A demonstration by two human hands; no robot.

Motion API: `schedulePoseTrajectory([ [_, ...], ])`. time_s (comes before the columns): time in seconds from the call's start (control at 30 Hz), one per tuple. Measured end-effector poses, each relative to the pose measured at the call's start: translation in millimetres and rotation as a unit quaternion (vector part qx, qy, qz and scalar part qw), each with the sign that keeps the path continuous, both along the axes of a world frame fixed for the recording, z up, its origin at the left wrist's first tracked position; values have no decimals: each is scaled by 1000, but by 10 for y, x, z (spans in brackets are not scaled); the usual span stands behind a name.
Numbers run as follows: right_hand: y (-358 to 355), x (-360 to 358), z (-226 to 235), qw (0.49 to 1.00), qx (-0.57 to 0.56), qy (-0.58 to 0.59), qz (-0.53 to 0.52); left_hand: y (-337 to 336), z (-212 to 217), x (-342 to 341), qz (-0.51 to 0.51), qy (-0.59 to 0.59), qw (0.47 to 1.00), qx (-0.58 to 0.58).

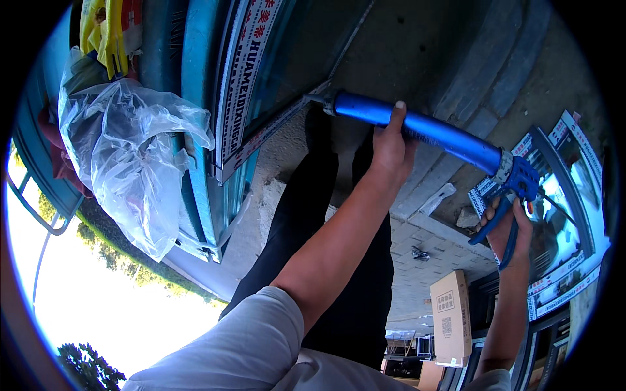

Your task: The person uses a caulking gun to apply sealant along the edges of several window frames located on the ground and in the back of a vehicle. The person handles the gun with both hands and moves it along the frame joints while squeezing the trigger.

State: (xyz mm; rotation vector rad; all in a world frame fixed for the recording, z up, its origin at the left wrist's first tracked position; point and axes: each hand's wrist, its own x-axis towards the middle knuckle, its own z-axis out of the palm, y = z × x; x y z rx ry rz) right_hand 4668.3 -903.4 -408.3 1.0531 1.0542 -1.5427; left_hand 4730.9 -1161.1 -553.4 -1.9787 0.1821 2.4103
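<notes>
At 9 o'clock, a loose clear bag could be blown rightward by wind. At 11 o'clock, a taped frame could be smeared if the nozzle, at 12, is let slip. Along 12 to 3, the blue caulking gun is grasped mid-length by the left hand at 2, its handle by the right hand at 3; overflow could be caused by oversqueezing.
</notes>
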Motion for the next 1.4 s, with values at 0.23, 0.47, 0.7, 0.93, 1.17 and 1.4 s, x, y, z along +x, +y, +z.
schedulePoseTrajectory([
  [0.23, -19, -140, 312, 1000, 6, 3, 18, -71, 383, -80, -5, 13, 1000, 1],
  [0.47, -61, -244, 631, 999, 13, 5, 40, -130, 795, -123, -17, 9, 1000, -6],
  [0.7, -86, -322, 913, 998, 32, 6, 53, -171, 1150, -176, -15, 4, 1000, -15],
  [0.93, -98, -408, 1169, 997, 23, 23, 72, -191, 1467, -203, -24, 8, 999, -31],
  [1.17, -93, -465, 1358, 996, 12, 24, 81, -217, 1726, -215, -12, 24, 999, -45],
  [1.4, -51, -494, 1444, 997, -2, 27, 77, -264, 1952, -282, 2, 13, 999, -39],
])
